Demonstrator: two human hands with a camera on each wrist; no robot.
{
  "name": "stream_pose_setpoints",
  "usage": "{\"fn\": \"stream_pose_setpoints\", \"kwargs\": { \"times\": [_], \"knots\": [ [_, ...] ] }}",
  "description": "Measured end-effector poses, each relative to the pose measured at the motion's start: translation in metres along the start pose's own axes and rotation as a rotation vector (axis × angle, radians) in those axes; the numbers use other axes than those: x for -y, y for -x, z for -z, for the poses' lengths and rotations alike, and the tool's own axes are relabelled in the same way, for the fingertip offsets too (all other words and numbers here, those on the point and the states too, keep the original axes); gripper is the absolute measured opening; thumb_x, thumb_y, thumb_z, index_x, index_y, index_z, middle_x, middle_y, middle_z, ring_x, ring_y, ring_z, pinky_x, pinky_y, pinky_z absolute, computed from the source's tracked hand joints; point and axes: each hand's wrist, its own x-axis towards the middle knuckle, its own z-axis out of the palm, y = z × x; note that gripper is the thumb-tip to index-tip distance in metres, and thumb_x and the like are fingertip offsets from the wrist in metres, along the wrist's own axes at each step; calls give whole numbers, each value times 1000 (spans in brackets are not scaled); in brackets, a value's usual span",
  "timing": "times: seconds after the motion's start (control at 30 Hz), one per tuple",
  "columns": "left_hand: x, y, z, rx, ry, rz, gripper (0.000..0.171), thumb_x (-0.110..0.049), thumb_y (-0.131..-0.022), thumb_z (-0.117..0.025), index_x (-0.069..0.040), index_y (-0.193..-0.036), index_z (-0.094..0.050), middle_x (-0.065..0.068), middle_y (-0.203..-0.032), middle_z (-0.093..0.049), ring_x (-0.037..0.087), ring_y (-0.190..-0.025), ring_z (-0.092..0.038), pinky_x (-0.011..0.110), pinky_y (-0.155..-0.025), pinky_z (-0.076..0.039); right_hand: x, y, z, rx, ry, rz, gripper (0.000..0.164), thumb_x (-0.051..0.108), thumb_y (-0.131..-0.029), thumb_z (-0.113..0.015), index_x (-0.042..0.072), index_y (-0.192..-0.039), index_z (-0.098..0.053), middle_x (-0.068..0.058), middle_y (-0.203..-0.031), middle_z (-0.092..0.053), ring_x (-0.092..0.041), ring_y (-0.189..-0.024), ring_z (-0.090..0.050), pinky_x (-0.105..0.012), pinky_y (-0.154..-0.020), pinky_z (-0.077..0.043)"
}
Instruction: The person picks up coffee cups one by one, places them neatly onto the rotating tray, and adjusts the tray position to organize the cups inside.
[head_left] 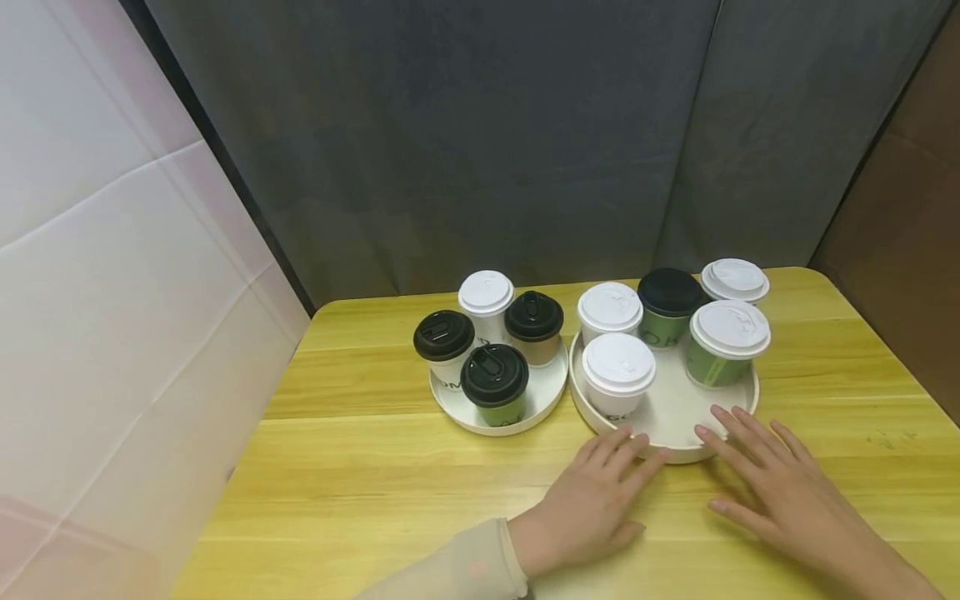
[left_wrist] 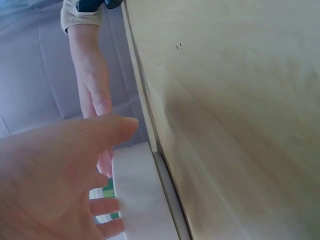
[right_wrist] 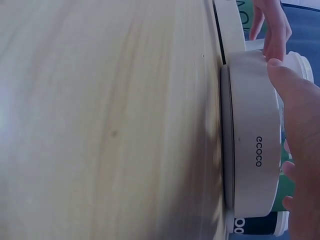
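A round white tray (head_left: 675, 417), marked "ecoco" on its side in the right wrist view, sits on the right half of the table. My left hand (head_left: 592, 496) has its fingertips right at the tray's front rim, fingers extended. To the right, my right hand (head_left: 780, 492) spreads its fingers near the front right rim, holding nothing. On the tray stand several lidded paper cups, among them a white-lidded cup (head_left: 618, 371) at front left, a green cup with a white lid (head_left: 727, 342) at right, and a green cup with a black lid (head_left: 667, 304) behind.
Left of it, a smaller round tray (head_left: 551, 387) bears a white-lidded cup (head_left: 486, 300) and three black-lidded cups, one of them a green cup (head_left: 497, 383) in front. A dark curtain (head_left: 450, 150) hangs behind the wooden table (head_left: 360, 500). White panelling (head_left: 112, 292) rises at left.
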Motion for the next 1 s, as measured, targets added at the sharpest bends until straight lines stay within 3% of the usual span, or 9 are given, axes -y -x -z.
{"fn": "stream_pose_setpoints", "kwargs": {
  "times": [0.53,1.0],
  "knots": [
    [12,5,-3,-21,-32,63,89,-59,-87,-62,-22,-158,-23,6,-156,-37,29,-150,-30,38,-118,-38,11,-1,-1,22,6,-1,82,51,-80,-74,29,-152,-40,-1,-163,-31,-11,-157,-6,-28,-126,12],
    [34,8,4,16,81,21,86,-54,-87,-65,-23,-158,-25,8,-156,-37,32,-151,-29,41,-119,-37,18,-6,-2,31,-8,28,81,51,-82,-73,29,-152,-39,-2,-162,-32,-13,-156,-9,-25,-125,12]
  ]
}}
